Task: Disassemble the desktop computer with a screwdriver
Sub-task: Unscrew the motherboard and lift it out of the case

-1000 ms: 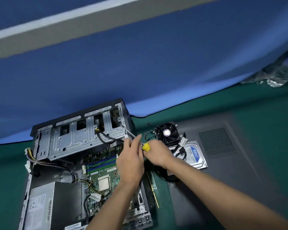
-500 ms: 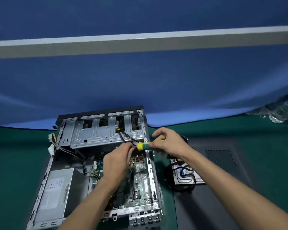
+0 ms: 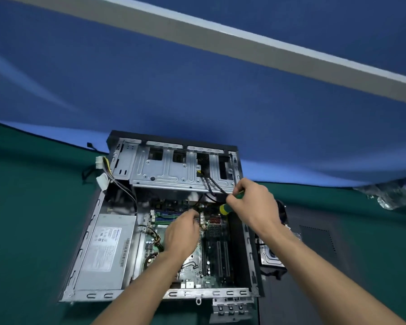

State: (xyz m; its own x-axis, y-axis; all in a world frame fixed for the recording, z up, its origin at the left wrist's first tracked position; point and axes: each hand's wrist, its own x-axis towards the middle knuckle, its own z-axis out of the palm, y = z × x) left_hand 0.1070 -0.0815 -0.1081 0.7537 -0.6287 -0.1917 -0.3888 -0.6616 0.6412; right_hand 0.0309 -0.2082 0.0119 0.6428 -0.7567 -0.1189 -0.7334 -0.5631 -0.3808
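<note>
Case [image 3: 249, 249]: open desktop chassis lying flat on the green mat [image 3: 33, 207], lower centre of the frame, side panel off, inside facing up.
Drive cage [image 3: 171, 170]: bare metal bay along the case's far edge, just under the blue backdrop [image 3: 197, 95]; black cables [image 3: 211, 184] hang from one of its openings toward the board.
PSU [image 3: 106, 249]: grey box with a white label, in the left part of the case.
Motherboard [image 3: 211, 261]: green board in the right part of the case, partly hidden by the left forearm; dark slots run along its right side.
Loose plugs [image 3: 101, 171]: white connectors on coloured wires, spilling over the case's upper left corner.
Screwdriver [image 3: 229, 205]: green and yellow handle at the centre of the frame, just above the board's upper right area, tilted; the shaft and tip are hidden.
Right hand [image 3: 253, 205]: fingers curled round the screwdriver handle, gripping it from above, near the cage's right end.
Left hand [image 3: 182, 233]: reaches into the case over the board, back of the hand up, fingers bent down toward the cables; whether they grip anything cannot be told.
Hard drive [image 3: 271, 254]: lies on the dark side panel [image 3: 319, 242] just right of the case, mostly hidden by the right forearm.
Bottle [image 3: 389, 193]: clear plastic, blurred, at the right edge of the frame.
</note>
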